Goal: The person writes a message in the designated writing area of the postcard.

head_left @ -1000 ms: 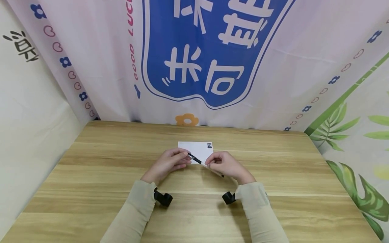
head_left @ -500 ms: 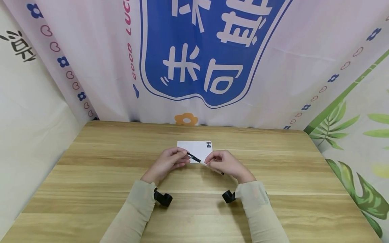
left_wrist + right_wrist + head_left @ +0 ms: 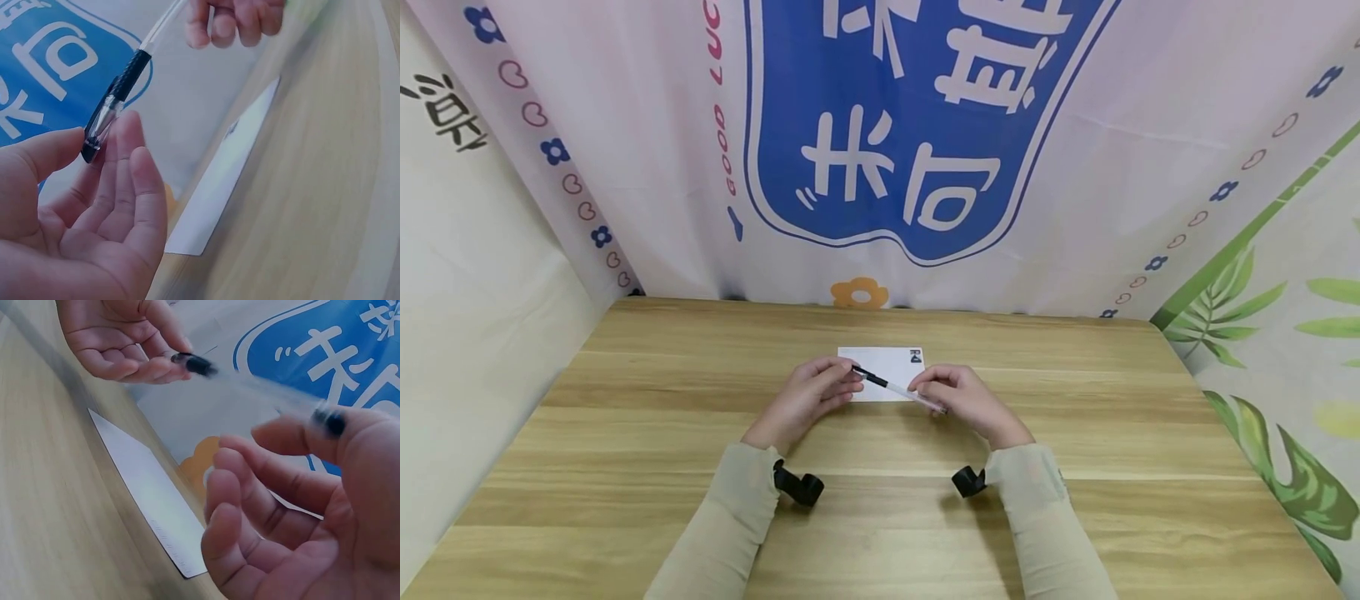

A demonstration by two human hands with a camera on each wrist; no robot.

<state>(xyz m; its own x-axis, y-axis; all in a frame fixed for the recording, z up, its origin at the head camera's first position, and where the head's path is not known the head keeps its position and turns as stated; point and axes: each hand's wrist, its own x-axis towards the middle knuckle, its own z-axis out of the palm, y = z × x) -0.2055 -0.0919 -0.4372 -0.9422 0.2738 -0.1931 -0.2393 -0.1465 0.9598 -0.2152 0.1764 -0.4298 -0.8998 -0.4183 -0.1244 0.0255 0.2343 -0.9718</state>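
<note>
My left hand (image 3: 808, 396) pinches the capped end of a gel pen (image 3: 876, 379) between thumb and fingers. The pen has a clear barrel, a black textured grip and a black clip (image 3: 95, 119). It slants down to the right above a white card (image 3: 883, 357) with a small black print in its far right corner. Beside the pen's other end is my right hand (image 3: 973, 404). In the right wrist view its thumb and fingers (image 3: 225, 531) stand apart with nothing pinched between them, and the black pen end (image 3: 329, 422) overlaps the thumb; contact there is unclear.
The card lies flat on a wood-grain table (image 3: 880, 533). Behind the table hangs a printed curtain (image 3: 662, 167) with a blue panel, and leaf-patterned cloth (image 3: 1262, 358) is on the right. Black camera mounts (image 3: 801, 487) sit at both wrists.
The right fingers have come off the pen's barrel, which now shows in front of them. The left hand has shifted slightly up and left with the pen.
</note>
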